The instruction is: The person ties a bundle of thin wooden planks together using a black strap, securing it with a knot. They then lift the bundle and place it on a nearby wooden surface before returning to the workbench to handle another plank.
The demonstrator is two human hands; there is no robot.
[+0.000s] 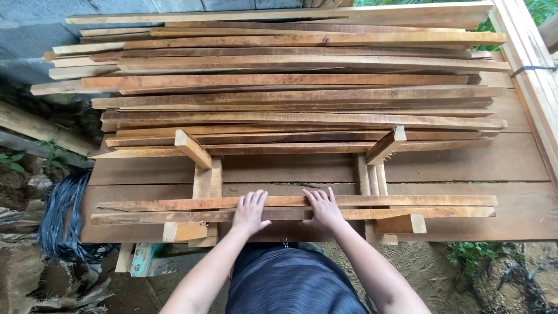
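Seen from above, a person's left hand [250,212] and right hand [323,209] lie flat, side by side, fingers released and spread, pressing on two long wooden slats [407,206] at the near edge of a plank bench [517,168]. The slats rest across two short wooden crosspieces [207,180], between angled stop blocks [386,145]. Behind them, a wide stack of rough wooden strips [290,93] covers the far half of the bench.

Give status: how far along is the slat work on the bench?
Done: two slats lie side by side across the jig blocks. In hand: left hand and right hand press flat on them. Left: the big stack of slats behind sits untouched.
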